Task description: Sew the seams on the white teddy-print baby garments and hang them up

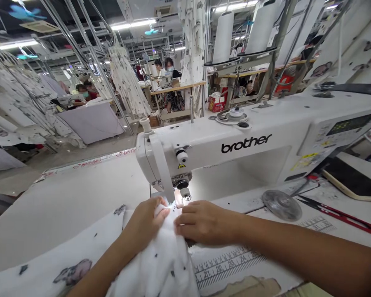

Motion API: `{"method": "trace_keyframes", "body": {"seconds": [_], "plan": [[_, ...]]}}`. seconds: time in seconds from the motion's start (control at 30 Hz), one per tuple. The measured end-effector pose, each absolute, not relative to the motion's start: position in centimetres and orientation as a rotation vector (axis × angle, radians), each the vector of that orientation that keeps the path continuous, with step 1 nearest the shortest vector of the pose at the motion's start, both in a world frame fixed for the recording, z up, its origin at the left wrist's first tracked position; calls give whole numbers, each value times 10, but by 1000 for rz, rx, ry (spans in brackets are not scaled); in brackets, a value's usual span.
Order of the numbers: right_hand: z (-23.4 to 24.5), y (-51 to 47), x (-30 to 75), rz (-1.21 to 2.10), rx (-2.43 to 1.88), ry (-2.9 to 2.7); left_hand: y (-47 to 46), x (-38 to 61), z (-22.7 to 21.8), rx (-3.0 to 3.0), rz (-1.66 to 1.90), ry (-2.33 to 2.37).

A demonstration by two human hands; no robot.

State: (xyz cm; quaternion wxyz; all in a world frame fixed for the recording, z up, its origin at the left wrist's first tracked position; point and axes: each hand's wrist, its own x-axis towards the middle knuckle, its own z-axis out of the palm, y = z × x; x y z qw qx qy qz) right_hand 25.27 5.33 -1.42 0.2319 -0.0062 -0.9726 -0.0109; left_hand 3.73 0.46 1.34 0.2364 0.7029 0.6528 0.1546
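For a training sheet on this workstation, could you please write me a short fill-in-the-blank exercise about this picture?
1. The sewing machine carries the brand name ____.
2. The left hand and right hand both touch white, dark-printed ____ near the presser foot.
3. Right of the right hand lie red-handled ____.

Missing words: brother; fabric; thread snips.

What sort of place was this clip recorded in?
Probably a garment factory's sewing floor: a Brother sewing machine in front, printed white fabric at its needle, and more sewing tables with workers among hanging cloth.
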Motion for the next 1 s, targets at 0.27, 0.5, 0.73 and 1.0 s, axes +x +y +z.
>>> {"method": "trace_keyframes", "body": {"seconds": [0.27, 0.5, 0.73, 1.0], "plan": [[-7, 55, 252, 61, -163, -2712, 6, 40, 12, 1917, 407, 1805], [-1, 52, 252, 154, -252, -2803, 3, 41, 11, 1983, 438, 1854], [3, 51, 251, 185, -299, -2828, 7, 45, 10, 2067, 284, 1984], [2, 50, 252, 128, -320, -2841, 10, 49, 24, 1968, 103, 1998]]}}
